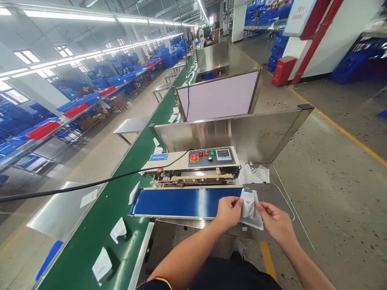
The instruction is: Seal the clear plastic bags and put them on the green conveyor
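Observation:
A small white plastic pouch (pixel 249 207) is held between my two hands at the right end of a blue conveyor belt (pixel 181 202). My left hand (pixel 229 211) pinches its left edge, thumb against fingers. On the opposite edge, my right hand (pixel 275 219) grips it in the same way. Something bulges inside the pouch, but its kind is hidden. Just behind the belt stands a band sealing machine (pixel 193 165) with a red emergency button, small coloured buttons and a lit digital display.
A long green conveyor (pixel 87 237) runs along the left, carrying several white packets (pixel 102 266). Steel partitions (pixel 229 135) rise behind the sealer. A black cable (pixel 90 187) crosses in front from the left. More white bags (pixel 256 174) lie on the steel table at the right.

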The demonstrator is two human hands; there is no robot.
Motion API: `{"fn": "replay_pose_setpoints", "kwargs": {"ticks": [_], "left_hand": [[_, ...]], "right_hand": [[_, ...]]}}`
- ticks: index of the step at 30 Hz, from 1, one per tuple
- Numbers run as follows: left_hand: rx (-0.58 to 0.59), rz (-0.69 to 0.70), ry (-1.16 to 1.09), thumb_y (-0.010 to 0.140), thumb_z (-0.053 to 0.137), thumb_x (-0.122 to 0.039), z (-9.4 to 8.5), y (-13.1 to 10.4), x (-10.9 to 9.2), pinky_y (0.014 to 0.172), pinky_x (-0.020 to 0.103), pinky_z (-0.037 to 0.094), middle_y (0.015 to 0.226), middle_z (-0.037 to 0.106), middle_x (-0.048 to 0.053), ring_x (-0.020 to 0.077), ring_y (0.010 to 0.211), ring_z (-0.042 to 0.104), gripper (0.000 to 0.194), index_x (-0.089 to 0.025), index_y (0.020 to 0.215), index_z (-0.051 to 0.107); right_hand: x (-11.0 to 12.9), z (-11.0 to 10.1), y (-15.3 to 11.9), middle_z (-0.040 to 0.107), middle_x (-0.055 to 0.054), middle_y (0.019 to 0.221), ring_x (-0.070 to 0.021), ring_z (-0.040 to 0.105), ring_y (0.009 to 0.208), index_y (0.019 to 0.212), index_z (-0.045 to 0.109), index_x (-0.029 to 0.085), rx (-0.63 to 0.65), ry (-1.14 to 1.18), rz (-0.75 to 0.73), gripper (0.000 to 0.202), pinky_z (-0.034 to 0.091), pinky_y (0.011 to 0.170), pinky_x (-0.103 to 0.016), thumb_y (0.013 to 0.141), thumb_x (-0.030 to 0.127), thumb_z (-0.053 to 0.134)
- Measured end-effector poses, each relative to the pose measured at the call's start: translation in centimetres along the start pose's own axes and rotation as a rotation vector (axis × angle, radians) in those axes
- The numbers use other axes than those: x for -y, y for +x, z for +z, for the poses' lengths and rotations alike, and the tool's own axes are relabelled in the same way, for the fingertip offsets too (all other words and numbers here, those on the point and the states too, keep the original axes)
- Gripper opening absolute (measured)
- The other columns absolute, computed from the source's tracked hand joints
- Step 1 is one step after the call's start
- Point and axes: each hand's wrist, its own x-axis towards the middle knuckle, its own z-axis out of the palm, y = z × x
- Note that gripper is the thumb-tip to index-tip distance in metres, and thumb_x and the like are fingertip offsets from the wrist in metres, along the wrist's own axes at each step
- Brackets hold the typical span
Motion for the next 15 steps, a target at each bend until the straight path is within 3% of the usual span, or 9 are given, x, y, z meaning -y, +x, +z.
{"fn": "replay_pose_setpoints", "kwargs": {"ticks": [3,7,11,15], "left_hand": [[-0.128,-0.162,-0.036,0.086,0.082,-0.05,2.0,3.5,-0.3,0.061,0.027,0.045,0.059,0.061,0.0,0.0166,0.062,0.055,0.04,-0.018,0.064,0.076],[-0.251,-0.429,-0.283,0.074,0.091,-0.038,3.2,7.1,-0.2,0.061,0.03,0.055,0.061,0.064,0.002,0.0184,0.061,0.061,0.028,-0.018,0.067,0.073],[-0.29,-0.502,-0.417,0.072,0.089,-0.028,1.8,7.5,0.8,0.063,0.034,0.061,0.061,0.066,0.004,0.0204,0.061,0.065,0.024,-0.018,0.063,0.069],[-0.304,-0.444,-0.409,0.074,0.09,-0.033,-0.8,6.2,2.5,0.068,0.035,0.062,0.064,0.069,0.004,0.0215,0.066,0.069,0.026,-0.018,0.064,0.071]], "right_hand": [[-0.2,-0.8,3.7,0.079,-0.008,0.074,-0.0247,0.071,0.065,0.084,0.08,0.021,-0.084,0.122,0.146,0.044,0.057,0.055,-0.031,0.063,0.058,0.089],[0.3,0.7,8.0,0.071,-0.003,0.061,-0.0212,0.065,0.056,0.074,0.073,0.023,-0.029,0.206,0.218,0.035,0.057,0.053,-0.031,0.058,0.047,0.092],[0.7,2.7,9.4,0.065,0.0,0.055,-0.021,0.063,0.052,0.075,0.074,0.021,0.044,0.169,0.249,0.035,0.053,0.046,-0.03,0.06,0.045,0.094],[1.0,5.0,8.6,0.067,-0.001,0.058,-0.0214,0.067,0.055,0.078,0.075,0.019,0.133,0.149,0.268,0.039,0.056,0.049,-0.029,0.057,0.043,0.096]]}}
